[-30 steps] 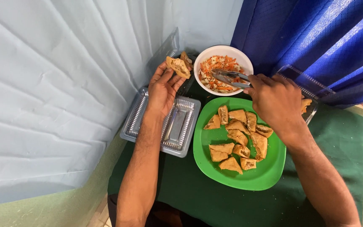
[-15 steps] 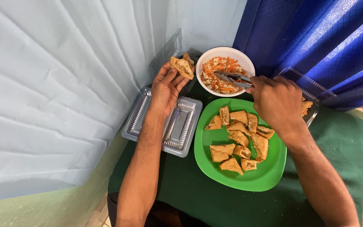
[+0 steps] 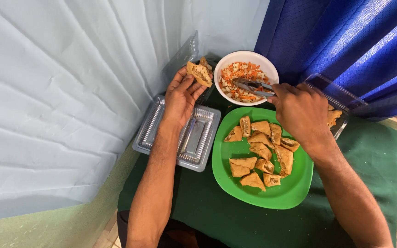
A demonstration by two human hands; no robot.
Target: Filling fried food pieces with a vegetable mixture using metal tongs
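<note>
Up near the pale wall, the fried tofu pocket (image 3: 199,73) sat pinched between the thumb and fingertips of the left hand (image 3: 180,98), tilted with its slit side toward the bowl, seemingly so that filling could go in. Just to its right, the right hand (image 3: 302,112) gripped a pair of metal tongs (image 3: 252,86), its fingers pressed around the handles; the tong tips lay closed down in the shredded carrot-and-vegetable mix of the one white bowl (image 3: 221,64), though whether they held any filling could not be told. Below the bowl stood a single green plate (image 3: 281,195) carrying roughly a dozen more golden tofu pieces (image 3: 260,154), heaped toward its upper middle and within easy reach of either hand. Under the left forearm lay one clear plastic tray (image 3: 198,151), open and with nothing in its ribbed compartments, set just beside the plate. A second clear container (image 3: 338,98) showed behind the right hand, mostly hidden, with a few more fried pieces in it. All rested on a dark green tablecloth (image 3: 354,151), and a blue curtain (image 3: 345,41) hung at the upper right.
</note>
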